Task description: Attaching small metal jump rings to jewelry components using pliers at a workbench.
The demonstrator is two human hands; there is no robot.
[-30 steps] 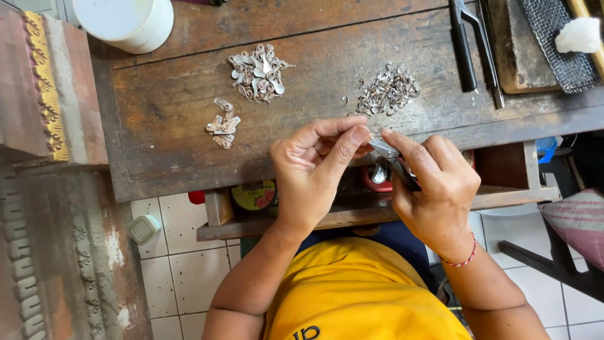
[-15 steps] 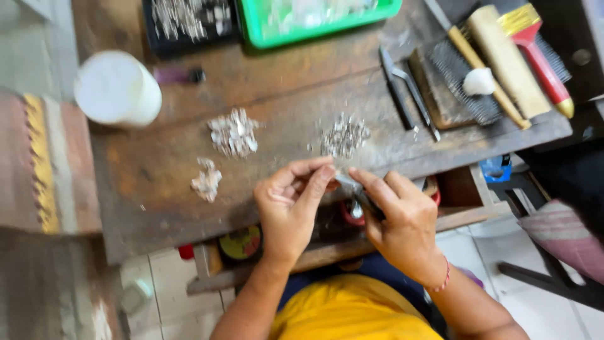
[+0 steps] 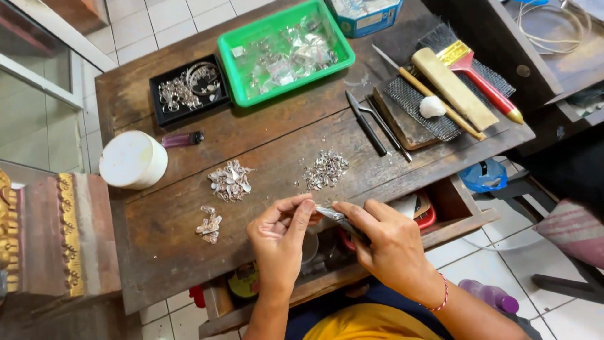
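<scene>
1. Left hand [image 3: 280,242] at the near edge of the desk [image 3: 163,252], thumb and fingertips pinched together; whatever tiny piece it may hold is hidden, so I cannot tell what is in that grip.
2. Right hand [image 3: 393,245] just beside it, grip closed on slim metal tweezers [image 3: 333,215], whose tip points left and meets the left fingertips. A red thread bracelet [image 3: 440,296] circles the right wrist.
3. Below both hands, an open drawer [image 3: 453,208] holds a red round tin [image 3: 426,217], partly hidden.
4. Past the hands on the desk: three heaps of small silver parts, a little one [image 3: 209,225] at left, a larger one [image 3: 230,180] behind it, and a finer heap [image 3: 326,169] right of centre, all apart from one another.
5. White round container [image 3: 132,160] at left; purple lighter [image 3: 181,139] near it.
6. Dark pliers [image 3: 368,129] lie right of centre, beside a wire mesh pad [image 3: 434,116] carrying a wooden block [image 3: 453,88] and a red-handled brush [image 3: 475,66].
7. Far edge: black tray [image 3: 185,88] of silver rings, touching a green tray [image 3: 286,50] of bagged pieces; blue box [image 3: 365,16] beyond.
</scene>
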